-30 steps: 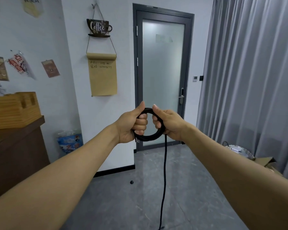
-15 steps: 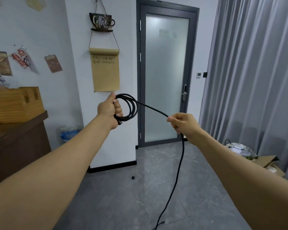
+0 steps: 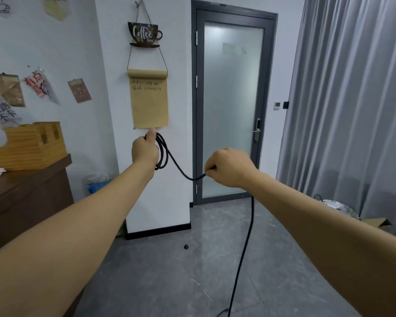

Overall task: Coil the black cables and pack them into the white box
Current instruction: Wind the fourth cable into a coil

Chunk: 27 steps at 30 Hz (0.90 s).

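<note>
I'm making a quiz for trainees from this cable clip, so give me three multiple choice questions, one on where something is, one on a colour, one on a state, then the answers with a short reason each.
1. Where does the loose end of the cable go?
A. Onto the counter
B. Down to the floor
C. Over the door handle

2. What colour is the paper hanging on the wall?
A. Tan
B. Blue
C. Green

3. What is the left hand doing?
A. Hanging open
B. Pressing flat on the wall
C. Holding the coil

Answers:
1. B, since the cable drops from the right hand to the floor.
2. A, since the sheet under the coffee sign is tan.
3. C, since its fingers are curled round the black loops.
</note>
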{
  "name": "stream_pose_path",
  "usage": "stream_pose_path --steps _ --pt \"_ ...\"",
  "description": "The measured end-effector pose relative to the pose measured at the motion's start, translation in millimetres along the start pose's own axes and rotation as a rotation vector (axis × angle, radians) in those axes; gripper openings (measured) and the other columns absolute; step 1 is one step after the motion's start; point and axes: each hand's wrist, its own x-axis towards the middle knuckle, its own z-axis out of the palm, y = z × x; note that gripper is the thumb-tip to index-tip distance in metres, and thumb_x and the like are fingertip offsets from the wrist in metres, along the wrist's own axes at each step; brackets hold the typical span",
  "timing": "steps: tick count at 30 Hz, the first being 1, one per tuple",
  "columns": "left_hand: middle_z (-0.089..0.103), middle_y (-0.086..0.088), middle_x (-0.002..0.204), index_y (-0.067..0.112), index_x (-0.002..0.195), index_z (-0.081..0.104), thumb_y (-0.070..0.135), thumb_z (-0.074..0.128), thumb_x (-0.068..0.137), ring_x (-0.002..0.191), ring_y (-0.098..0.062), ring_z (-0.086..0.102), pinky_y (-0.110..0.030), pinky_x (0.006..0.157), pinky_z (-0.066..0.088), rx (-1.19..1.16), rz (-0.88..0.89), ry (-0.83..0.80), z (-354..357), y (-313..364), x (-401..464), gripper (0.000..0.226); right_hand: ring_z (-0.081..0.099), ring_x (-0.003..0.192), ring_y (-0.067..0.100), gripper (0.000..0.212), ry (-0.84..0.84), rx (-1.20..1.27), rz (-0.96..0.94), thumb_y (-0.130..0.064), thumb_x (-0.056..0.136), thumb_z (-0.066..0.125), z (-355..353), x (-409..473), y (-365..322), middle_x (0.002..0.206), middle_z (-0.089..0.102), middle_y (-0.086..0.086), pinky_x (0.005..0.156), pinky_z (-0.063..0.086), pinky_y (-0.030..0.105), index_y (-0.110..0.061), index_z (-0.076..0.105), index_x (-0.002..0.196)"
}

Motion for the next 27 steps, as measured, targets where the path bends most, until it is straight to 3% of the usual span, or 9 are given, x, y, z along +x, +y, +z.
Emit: stream_pose_path --steps 3,7,9,11,13,15,19,21,27 --pt "0.038 0.0 0.062 0.015 0.067 0.038 0.046 0.036 0.099 0.054 -0.018 0.034 -0.029 0.051 0.027 0.183 0.076 -0.12 4 -4 -9 0.044 0.062 0.091 0.013 0.017 -0.047 0.108 -0.111 -0.027 0.09 0.057 -19 9 -16 0.098 0.071 -0.008 0.072 0.049 0.028 -0.024 0.073 0.096" --pt "0.043 0.001 0.059 0.015 0.069 0.04 0.042 0.035 0.1 0.051 -0.014 0.039 -0.024 0.046 0.029 0.177 0.093 -0.29 9 3 -31 0.042 0.064 0.084 0.02 0.012 -0.079 0.455 -0.134 -0.026 0.086 0.066 -27 18 -19 0.088 0.071 -0.001 0.082 0.053 0.039 -0.017 0.074 0.088" --pt "0.05 0.0 0.06 0.012 0.073 0.048 0.044 0.035 0.1 0.052 -0.014 0.044 -0.023 0.046 0.03 0.182 0.08 -0.392 13 6 -41 0.044 0.063 0.079 0.026 0.013 -0.068 0.57 -0.122 -0.024 0.086 0.067 -25 18 -19 0.084 0.071 0.005 0.079 0.053 0.039 -0.013 0.074 0.087" --pt "0.053 0.0 0.055 0.012 0.071 0.053 0.048 0.038 0.098 0.054 -0.016 0.048 -0.027 0.056 0.035 0.097 0.043 -0.497 16 7 -48 0.048 0.056 0.063 0.016 0.012 -0.039 0.652 -0.1 -0.022 0.087 0.066 -23 17 -16 0.07 0.067 0.0 0.066 0.049 0.027 -0.013 0.073 0.083" --pt "0.051 0.005 0.048 0.014 0.066 0.051 0.05 0.04 0.097 0.05 -0.016 0.048 -0.031 0.062 0.034 -0.011 -0.024 -0.585 17 6 -51 0.048 0.05 0.058 0.007 0.016 0.009 0.699 -0.052 -0.024 0.087 0.066 -25 14 -12 0.063 0.064 0.0 0.062 0.043 0.021 -0.011 0.072 0.079" --pt "0.042 0.007 0.046 0.017 0.066 0.046 0.049 0.039 0.098 0.043 -0.011 0.04 -0.025 0.054 0.036 -0.087 -0.089 -0.665 19 6 -57 0.046 0.053 0.065 0.014 0.022 0.056 0.73 0.02 -0.027 0.085 0.067 -26 12 -5 0.074 0.067 0.013 0.068 0.046 0.028 -0.006 0.073 0.082" --pt "0.026 0.01 0.046 0.019 0.066 0.035 0.05 0.029 0.099 0.039 -0.007 0.025 -0.021 0.052 0.032 -0.125 -0.144 -0.803 25 5 -68 0.046 0.049 0.058 0.009 0.028 0.1 0.757 0.126 -0.03 0.079 0.074 -28 7 4 0.064 0.059 0.002 0.056 0.041 0.016 -0.003 0.071 0.078" --pt "0.025 0.01 0.046 0.018 0.068 0.039 0.05 0.028 0.099 0.039 -0.006 0.023 -0.02 0.051 0.031 -0.142 -0.179 -0.85 25 7 -70 0.046 0.044 0.053 0.011 0.038 0.106 0.739 0.221 -0.037 0.072 0.078 -27 6 10 0.061 0.055 0.002 0.052 0.037 0.018 -0.001 0.068 0.075" --pt "0.021 0.011 0.047 0.021 0.063 0.036 0.048 0.046 0.094 0.038 -0.004 0.017 -0.016 0.04 0.019 -0.102 -0.243 -0.906 19 11 -73 0.042 0.029 0.053 0.016 0.054 -0.026 0.795 0.414 -0.06 0.059 0.076 -16 -4 27 0.06 0.037 0.006 0.049 0.027 0.026 -0.01 0.058 0.073"
